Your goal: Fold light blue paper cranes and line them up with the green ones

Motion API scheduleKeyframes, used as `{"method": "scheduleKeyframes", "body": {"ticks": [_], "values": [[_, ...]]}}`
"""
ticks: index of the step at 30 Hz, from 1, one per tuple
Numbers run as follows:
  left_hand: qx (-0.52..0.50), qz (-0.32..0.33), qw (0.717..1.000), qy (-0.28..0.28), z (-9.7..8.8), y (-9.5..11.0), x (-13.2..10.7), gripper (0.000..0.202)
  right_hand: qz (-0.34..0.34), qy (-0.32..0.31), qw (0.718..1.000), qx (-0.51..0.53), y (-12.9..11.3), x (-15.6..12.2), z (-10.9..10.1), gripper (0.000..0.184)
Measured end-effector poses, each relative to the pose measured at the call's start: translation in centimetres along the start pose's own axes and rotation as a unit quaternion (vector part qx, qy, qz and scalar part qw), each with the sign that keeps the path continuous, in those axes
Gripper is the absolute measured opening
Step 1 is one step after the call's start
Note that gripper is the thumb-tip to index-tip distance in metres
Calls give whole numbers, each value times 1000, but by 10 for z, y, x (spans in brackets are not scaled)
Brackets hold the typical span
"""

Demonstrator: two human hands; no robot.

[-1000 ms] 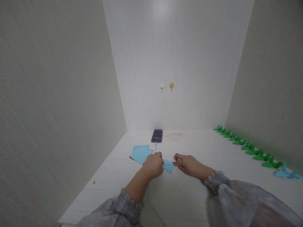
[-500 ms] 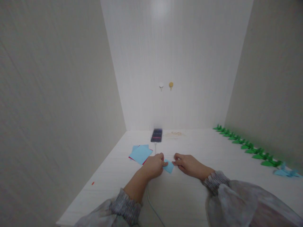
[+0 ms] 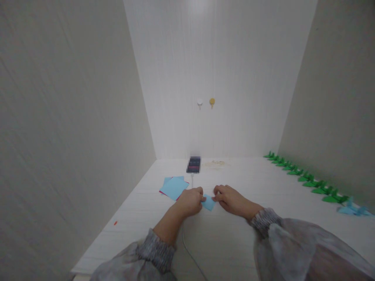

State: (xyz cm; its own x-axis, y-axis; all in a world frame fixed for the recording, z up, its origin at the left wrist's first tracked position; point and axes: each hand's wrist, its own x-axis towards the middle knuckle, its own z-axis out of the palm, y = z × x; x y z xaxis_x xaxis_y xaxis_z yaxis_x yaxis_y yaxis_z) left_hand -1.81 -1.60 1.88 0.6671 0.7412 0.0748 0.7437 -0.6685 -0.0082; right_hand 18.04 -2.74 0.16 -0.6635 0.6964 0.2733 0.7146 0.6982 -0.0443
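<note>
Between my hands is a small square of folded light-blue paper (image 3: 209,203), low over the white table (image 3: 228,246). My left hand (image 3: 191,201) pinches its left corner with thumb and fingers. At the right corner, my right hand (image 3: 230,200) has its thumb and curled fingertips closed on the paper. Beyond my left hand lies a stack of light-blue paper sheets (image 3: 175,187), with red edges showing beneath; my hand overlaps its near corner in this view. Whether the small square touches the table I cannot tell.
A blurred-out phone (image 3: 193,165) stands near the back wall, and a white cable (image 3: 190,253) runs under my left arm. Along the right wall sits a row of green folded paper figures (image 3: 310,181), then a light-blue one (image 3: 354,208). A red scrap (image 3: 115,223) lies left.
My right thumb and fingers have come in closer to the blue paper's right corner. The left hand keeps its hold. The whole view has shifted slightly.
</note>
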Motion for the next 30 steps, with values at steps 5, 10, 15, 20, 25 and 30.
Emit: {"method": "scheduleKeyframes", "body": {"ticks": [5, 10, 15, 20, 25, 30], "values": [[-16, -11, 1000, 8, 3, -4, -1, 28, 4, 2, 1000, 1, 4, -3, 0, 23], [-57, -12, 998, 22, 5, -7, -3, 21, 0, 1, 1000, -4, 1, -2, -3, 22], [-139, -60, 986, 69, 12, -5, 4, 21, 4, 11, 1000, 7, -4, -1, -5, 22], [-199, -86, 970, 109, 23, -6, 16, 18, 21, 30, 998, 59, -3, 0, -3, 16], [-257, -79, 956, 120, 36, -9, 23, 27, 87, 70, 983, 149, 3, 6, 13, 9], [-279, -69, 953, 91, 43, -8, 24, 30, 150, 66, 971, 176, 2, 13, 23, 6]]}}
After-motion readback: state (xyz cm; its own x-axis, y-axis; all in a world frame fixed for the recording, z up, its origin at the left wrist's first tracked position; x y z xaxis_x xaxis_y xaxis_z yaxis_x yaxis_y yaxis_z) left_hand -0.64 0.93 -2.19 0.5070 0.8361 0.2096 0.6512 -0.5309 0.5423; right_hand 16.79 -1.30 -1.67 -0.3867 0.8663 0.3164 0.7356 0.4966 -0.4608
